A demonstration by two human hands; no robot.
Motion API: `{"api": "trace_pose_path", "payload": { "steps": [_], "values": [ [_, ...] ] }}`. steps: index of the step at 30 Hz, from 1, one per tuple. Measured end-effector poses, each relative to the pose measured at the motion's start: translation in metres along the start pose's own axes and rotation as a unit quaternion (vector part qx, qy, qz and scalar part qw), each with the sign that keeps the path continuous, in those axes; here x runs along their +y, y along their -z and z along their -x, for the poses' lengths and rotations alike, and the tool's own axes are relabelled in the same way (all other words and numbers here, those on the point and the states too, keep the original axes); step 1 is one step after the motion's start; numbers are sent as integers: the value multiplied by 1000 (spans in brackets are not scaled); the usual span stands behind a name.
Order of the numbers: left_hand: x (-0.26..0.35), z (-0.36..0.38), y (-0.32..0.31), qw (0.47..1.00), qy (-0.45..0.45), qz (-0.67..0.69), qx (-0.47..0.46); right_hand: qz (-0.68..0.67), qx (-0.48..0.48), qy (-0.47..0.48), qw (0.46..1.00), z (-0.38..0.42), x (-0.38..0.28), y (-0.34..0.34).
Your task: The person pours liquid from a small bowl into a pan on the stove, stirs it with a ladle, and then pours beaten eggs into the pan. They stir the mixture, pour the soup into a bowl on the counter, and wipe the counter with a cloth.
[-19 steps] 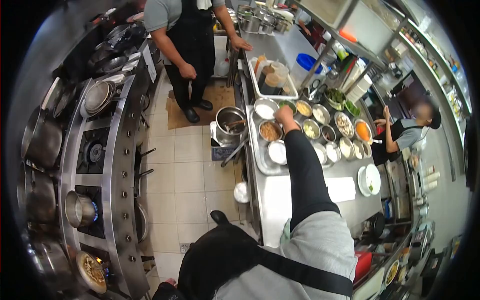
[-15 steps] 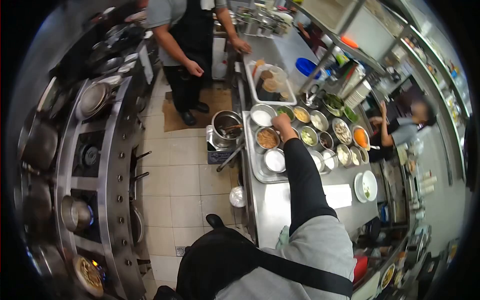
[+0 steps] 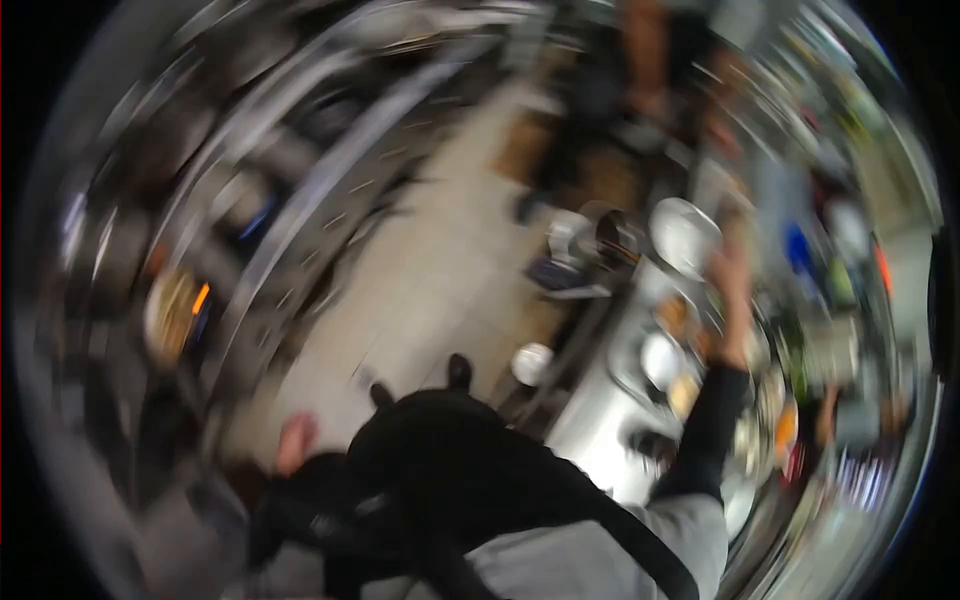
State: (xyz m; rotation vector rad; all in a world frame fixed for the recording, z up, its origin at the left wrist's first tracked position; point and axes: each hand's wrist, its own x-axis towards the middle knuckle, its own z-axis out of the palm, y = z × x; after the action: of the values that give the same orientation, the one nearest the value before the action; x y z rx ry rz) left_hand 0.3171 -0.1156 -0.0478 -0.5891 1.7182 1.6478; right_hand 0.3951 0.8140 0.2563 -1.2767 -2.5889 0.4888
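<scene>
The view is heavily smeared by motion blur, so only coarse shapes can be made out. The right hand [image 3: 728, 272] is seen raised at the end of a black sleeve [image 3: 712, 420], stretched out over the steel counter [image 3: 600, 440] on the right of the scene. How far the hand is opened cannot be told, and whether anything is gripped in it cannot be told either.

Just to the left of and slightly beyond the right hand, a pale round bowl [image 3: 684, 236] is seen; whether it is touched by the fingers cannot be told. A smaller white bowl [image 3: 660, 360] lies on the counter nearer than the hand and to its left, with blurred brownish containers between them. A steel pot [image 3: 612, 238] is set at the far left edge of the counter, just beside the pale bowl.

The left hand [image 3: 293, 442] is held low at the near left, above the tiled floor [image 3: 420, 290], well apart from the counter; its grip cannot be told. A long cooking range [image 3: 270, 210] is stretched along the left side, where an orange flame [image 3: 200, 298] is shown beside a pan [image 3: 168, 312].
</scene>
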Motion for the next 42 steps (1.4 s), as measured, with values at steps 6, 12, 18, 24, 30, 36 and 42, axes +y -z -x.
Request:
{"api": "trace_pose_path", "payload": {
  "steps": [6, 12, 18, 24, 30, 36, 42],
  "values": [
    [178, 81, -123, 983, -158, -36, -87, -266, -173, 205, 926, 73, -182, -15],
    [240, 131, -107, 907, -369, -37, -198, -260, -350, 281, 855, 231, -357, -82],
    [252, 189, -11, 922, -349, -25, -164, -245, -468, 308, 791, 396, -493, -167],
    [256, 179, 103, 961, -263, -34, -80, -251, -535, 329, 737, 503, -594, -207],
    [289, 173, 217, 971, -237, -28, -20, -288, -574, 317, 698, 549, -683, -250],
    [319, 150, 340, 968, -240, 47, 54, -96, -344, 494, 793, 479, -745, -341],
    [327, 103, 486, 937, -246, 160, 191, 137, -542, 421, 714, 446, -758, -399]
  ]
}}
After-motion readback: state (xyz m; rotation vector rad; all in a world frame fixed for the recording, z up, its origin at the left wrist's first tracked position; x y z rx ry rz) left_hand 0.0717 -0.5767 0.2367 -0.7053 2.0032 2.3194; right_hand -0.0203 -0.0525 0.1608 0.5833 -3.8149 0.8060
